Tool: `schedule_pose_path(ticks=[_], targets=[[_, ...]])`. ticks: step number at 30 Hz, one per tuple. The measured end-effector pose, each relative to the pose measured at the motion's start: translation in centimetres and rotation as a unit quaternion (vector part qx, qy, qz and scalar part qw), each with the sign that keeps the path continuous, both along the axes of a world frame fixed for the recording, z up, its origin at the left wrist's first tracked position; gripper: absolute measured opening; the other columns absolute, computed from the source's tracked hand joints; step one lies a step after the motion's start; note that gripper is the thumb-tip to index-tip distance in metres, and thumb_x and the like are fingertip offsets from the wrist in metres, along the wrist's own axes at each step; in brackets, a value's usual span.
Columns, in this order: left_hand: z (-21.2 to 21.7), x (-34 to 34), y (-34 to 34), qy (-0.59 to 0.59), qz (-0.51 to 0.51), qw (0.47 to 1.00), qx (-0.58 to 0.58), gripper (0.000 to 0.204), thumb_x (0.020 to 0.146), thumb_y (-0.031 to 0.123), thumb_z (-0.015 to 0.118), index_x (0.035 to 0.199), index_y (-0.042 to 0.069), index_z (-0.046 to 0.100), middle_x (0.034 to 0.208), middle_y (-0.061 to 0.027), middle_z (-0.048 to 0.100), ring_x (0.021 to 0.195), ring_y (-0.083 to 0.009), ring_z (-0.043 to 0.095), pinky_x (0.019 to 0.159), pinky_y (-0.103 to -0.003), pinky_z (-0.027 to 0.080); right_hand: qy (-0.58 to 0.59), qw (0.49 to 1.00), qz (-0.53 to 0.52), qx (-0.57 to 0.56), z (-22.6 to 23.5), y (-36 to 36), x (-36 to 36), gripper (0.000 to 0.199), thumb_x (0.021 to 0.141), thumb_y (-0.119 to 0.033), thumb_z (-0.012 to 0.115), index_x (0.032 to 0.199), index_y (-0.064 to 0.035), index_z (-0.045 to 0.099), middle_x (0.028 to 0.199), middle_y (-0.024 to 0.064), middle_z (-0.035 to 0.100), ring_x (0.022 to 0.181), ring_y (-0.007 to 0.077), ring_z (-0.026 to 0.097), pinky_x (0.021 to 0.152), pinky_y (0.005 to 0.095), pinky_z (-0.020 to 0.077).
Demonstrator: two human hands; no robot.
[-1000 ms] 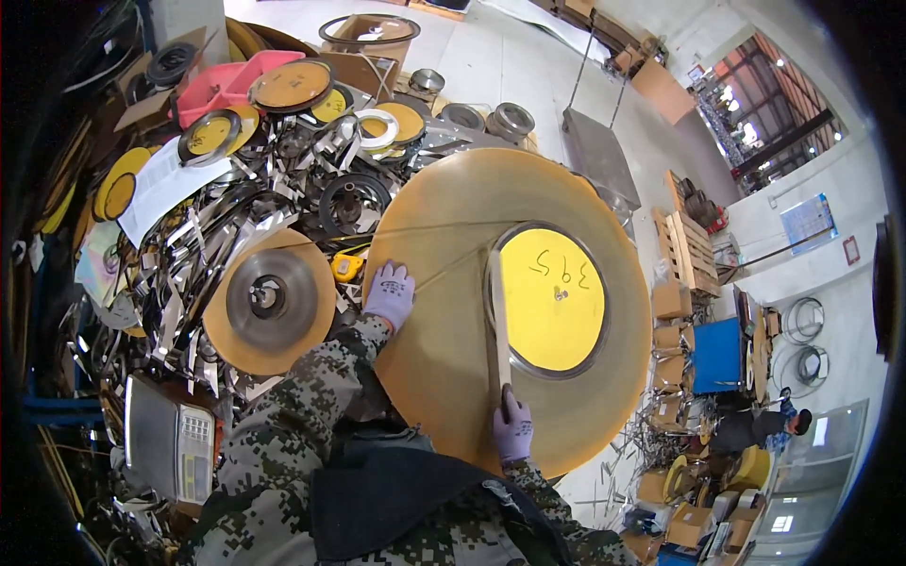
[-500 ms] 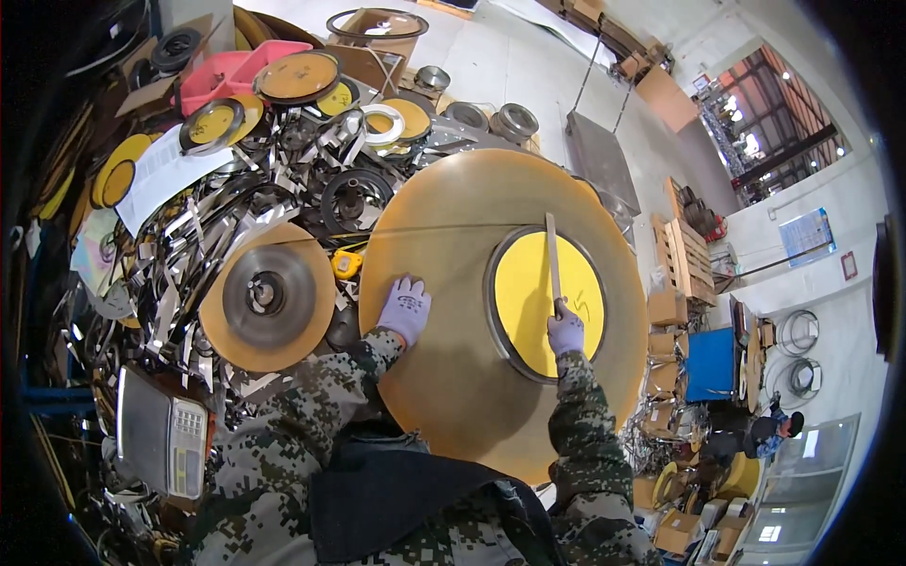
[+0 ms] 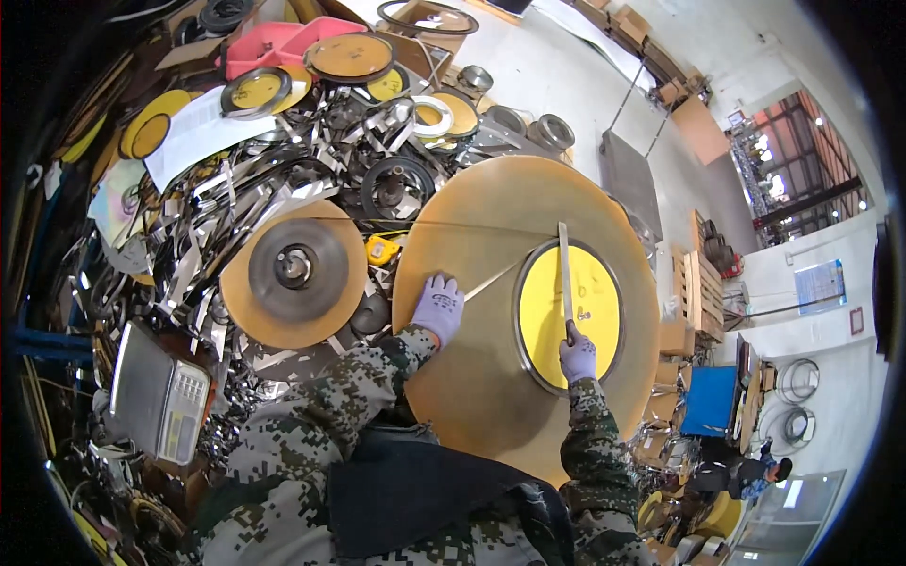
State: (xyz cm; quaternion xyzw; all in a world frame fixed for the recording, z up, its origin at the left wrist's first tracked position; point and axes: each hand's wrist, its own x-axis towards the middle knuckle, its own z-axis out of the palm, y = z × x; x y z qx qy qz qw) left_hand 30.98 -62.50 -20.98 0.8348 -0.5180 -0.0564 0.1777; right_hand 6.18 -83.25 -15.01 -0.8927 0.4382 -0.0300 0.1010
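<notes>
My right hand (image 3: 578, 358), in a pale purple glove, is closed around the lower end of a flat metal bar (image 3: 565, 269). The bar points away from me across a yellow round plate (image 3: 599, 316) with a dark coiled rim. That plate lies on a large tan disc (image 3: 462, 396). My gloved left hand (image 3: 439, 308) rests on the disc's left part, fingers stretched out. Beside it a thin bright strip (image 3: 495, 279) slants toward the coil; whether the hand touches it is unclear. A thin metal band (image 3: 472, 225) runs from the smaller reel (image 3: 294, 274) to the coil.
Metal strip scraps (image 3: 283, 174) heap up at the left, with a yellow tape measure (image 3: 381, 250) near the disc. A digital scale (image 3: 160, 391) stands lower left, pink trays (image 3: 283, 45) farther back. Another person (image 3: 755, 472) is far off at the right.
The whole view has shifted, with the scene sitting farther right. A slanting bright strip now shows beside my left hand. My right hand still holds the bar over the yellow plate.
</notes>
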Motion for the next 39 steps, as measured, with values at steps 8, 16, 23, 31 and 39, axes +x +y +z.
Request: schedule_pose_path(ticks=[8,16,23,31,39], targets=[[0.1,-0.9,-0.1,-0.043,0.019,0.999,-0.013,0.016,0.082,0.015,0.052,0.091,0.007,0.063,0.106,-0.0133,0.055,0.111,-0.0329,0.048,0.097,-0.044,0.037,0.007,0.999,0.002,0.037,0.7,0.3,0.1,0.051,0.08,-0.014,0.055,0.13,-0.0078,0.055,0.08,0.0185,0.06,0.078,0.0313,0.06,0.074,0.0409,0.0474],[0.2,-1.6,0.0,-0.048,0.044,0.997,-0.035,0.018,0.084,0.016,0.049,0.09,0.007,0.063,0.103,-0.0134,0.056,0.111,-0.0327,0.048,0.095,-0.044,0.037,0.002,0.999,-0.007,0.036,-0.3,-0.3,-0.3,0.052,0.078,-0.009,0.055,0.13,-0.0045,0.055,0.073,0.0141,0.061,0.063,0.0232,0.058,0.064,0.0356,0.0476],[-0.1,-2.7,-0.6,-0.032,0.07,0.996,-0.047,0.02,0.084,0.017,0.049,0.091,0.006,0.064,0.107,-0.0155,0.056,0.111,-0.0344,0.047,0.096,-0.045,0.036,-0.056,0.995,-0.024,0.085,-0.7,-0.7,-0.5,0.053,0.077,-0.009,0.054,0.13,-0.0024,0.055,0.067,0.0114,0.057,0.056,0.0157,0.052,0.057,0.0329,0.0451],[2.9,-5.8,0.1,-0.05,-0.006,0.998,0.034,0.029,0.085,0.017,0.047,0.099,0.004,0.068,0.112,-0.0176,0.057,0.12,-0.0392,0.044,0.108,-0.052,0.026,-0.027,0.999,0.038,0.016,-2.1,-2.1,-1.1,0.052,0.08,-0.006,0.054,0.132,-0.006,0.054,0.061,0.0032,0.05,0.051,0.0102,0.049,0.051,0.0284,0.0443],[1.7,-9.3,3.5,-0.037,-0.027,0.998,0.047,0.04,0.087,0.022,0.045,0.116,-0.002,0.058,0.129,-0.0218,0.047,0.127,-0.0413,0.036,0.109,-0.054,0.022,-0.026,0.999,0.034,0.03,-2.2,-2.4,-1.0,0.052,0.08,-0.007,0.054,0.132,-0.0041,0.054,0.064,0.0054,0.053,0.054,0.0109,0.048,0.053,0.0291,0.0441]])
